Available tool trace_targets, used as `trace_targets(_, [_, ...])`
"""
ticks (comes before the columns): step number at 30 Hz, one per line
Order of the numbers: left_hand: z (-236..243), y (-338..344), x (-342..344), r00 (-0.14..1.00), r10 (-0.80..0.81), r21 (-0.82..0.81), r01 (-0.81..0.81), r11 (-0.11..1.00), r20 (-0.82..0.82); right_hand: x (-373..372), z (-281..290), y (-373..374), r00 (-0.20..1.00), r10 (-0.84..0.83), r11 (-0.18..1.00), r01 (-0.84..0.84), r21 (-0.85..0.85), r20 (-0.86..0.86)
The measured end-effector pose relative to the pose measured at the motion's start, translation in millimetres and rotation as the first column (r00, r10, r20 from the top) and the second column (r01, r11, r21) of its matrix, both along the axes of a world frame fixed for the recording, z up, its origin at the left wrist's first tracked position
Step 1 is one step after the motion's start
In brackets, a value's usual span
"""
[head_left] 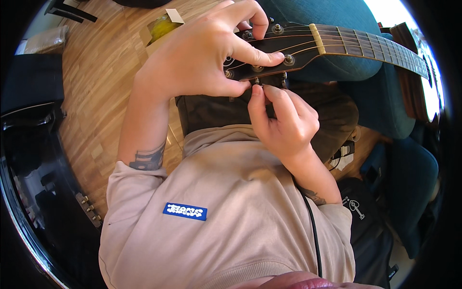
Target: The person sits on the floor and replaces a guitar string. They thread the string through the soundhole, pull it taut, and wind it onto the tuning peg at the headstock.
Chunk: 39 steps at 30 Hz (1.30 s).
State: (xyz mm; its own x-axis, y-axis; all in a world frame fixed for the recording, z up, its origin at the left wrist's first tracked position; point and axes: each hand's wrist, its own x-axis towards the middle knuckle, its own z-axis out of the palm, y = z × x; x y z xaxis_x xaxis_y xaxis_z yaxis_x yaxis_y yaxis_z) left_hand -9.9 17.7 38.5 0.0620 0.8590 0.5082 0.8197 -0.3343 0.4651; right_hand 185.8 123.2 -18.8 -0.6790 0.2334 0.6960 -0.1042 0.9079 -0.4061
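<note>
The dark headstock (303, 58) of a stringed instrument that looks like a guitar lies across the upper part of the head view. Its pale nut (317, 38) and fretted neck (358, 46) run off to the right. My left hand (197, 60) spans the headstock, thumb at its near edge and index fingertip pressed beside a metal string post (288, 59). With thumb and index finger, my right hand (286, 118) pinches a tuning peg on the near edge; the fingertips mostly hide it. Another tuning peg (284, 79) sticks out just right of that pinch.
Teal upholstered seating (332, 67) lies under and beyond the neck. At left stands a glossy black piece of furniture (43, 159). An open carton (163, 29) with something yellow-green sits on the wooden floor (96, 72). A black cable (315, 236) hangs over my shirt.
</note>
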Motion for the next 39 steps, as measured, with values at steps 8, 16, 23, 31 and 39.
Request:
trace_targets(8, [6.2, 0.4, 4.2, 0.998, 0.019, -0.028, -0.021, 0.999, -0.060, -3.9, -7.5, 6.2, 0.990, 0.107, 0.994, -0.106, 0.017, -0.095])
trace_targets(16, [1.7, 1.6, 0.8, 0.998, 0.002, 0.022, -0.001, 1.000, -0.056, -5.0, -11.0, 12.3, 0.982, 0.108, 0.984, -0.083, 0.155, -0.156])
trace_targets(23, [-7.5, 3.7, -3.2, 1.000, -0.024, 0.014, 0.025, 1.000, -0.012, -1.0, -6.2, 0.0, 0.987, 0.072, 0.996, -0.078, -0.033, -0.143])
trace_targets(31, [-3.4, 1.8, 9.0, 0.997, 0.075, 0.005, -0.075, 0.997, 0.001, -1.4, -15.4, 12.4, 0.976, 0.129, 0.984, -0.105, 0.142, -0.174])
trace_targets(39, [7.6, 0.4, 13.1, 0.994, 0.091, -0.001, -0.091, 0.996, -0.057, -6.1, -24.7, 0.8, 0.951, 0.125, 0.992, -0.118, 0.041, -0.281])
